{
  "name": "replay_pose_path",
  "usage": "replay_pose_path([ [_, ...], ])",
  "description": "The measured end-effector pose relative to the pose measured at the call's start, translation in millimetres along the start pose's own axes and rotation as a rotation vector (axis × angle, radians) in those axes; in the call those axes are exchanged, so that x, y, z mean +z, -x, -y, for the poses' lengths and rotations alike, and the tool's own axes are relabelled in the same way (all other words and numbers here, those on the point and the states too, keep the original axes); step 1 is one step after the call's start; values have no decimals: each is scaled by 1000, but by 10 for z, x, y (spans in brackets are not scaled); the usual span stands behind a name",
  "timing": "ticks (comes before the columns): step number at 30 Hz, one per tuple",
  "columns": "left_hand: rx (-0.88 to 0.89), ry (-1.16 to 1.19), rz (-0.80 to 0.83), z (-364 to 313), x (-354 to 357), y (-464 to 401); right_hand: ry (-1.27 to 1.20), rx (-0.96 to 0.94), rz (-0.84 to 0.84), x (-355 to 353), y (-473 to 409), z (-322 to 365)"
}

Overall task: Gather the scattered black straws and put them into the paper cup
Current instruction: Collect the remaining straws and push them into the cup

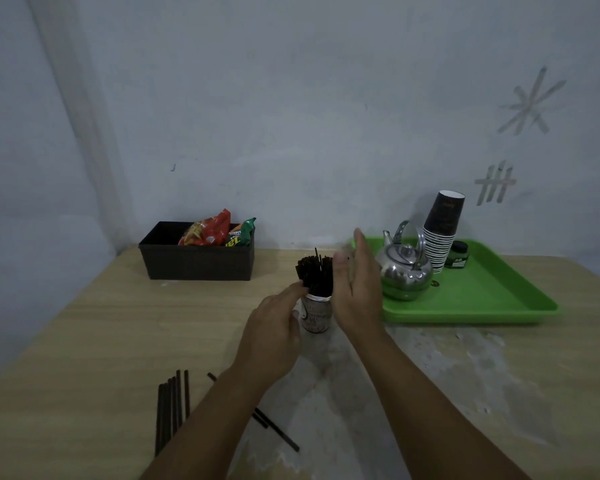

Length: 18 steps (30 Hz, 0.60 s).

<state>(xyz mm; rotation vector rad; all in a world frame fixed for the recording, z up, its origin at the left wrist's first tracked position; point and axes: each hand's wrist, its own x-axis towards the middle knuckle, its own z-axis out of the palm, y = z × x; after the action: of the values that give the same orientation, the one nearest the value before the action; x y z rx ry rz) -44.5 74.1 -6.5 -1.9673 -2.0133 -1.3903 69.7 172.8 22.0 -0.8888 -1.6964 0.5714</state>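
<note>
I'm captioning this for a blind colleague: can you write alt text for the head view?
Two bare hands, left hand and right hand, flank a white paper cup packed with upright black straws on a light wooden table. More loose black straws lie near the front edge.

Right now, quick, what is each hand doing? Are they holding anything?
Left hand: open, fingertips touching the bundle of straws standing in the paper cup.
Right hand: open, fingers straight, beside the straws, holding nothing.
</note>
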Motion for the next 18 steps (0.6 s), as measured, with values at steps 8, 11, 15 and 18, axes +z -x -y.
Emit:
replay_pose_path([
  [8, 5, -3, 49, -10, -42, -10, 154, -51, 130, -39, 50, -28],
  [11, -17, 8, 21, -31, -154, 43, 127, -159, -79, -127, 161, 192],
  [15, -119, 4, -61, 0, -425, 255, 99, -260, 16, -174, 495, 468],
  [18, -224, -14, -106, 80, -658, 478, 244, -99, 337, -107, 780, 535],
])
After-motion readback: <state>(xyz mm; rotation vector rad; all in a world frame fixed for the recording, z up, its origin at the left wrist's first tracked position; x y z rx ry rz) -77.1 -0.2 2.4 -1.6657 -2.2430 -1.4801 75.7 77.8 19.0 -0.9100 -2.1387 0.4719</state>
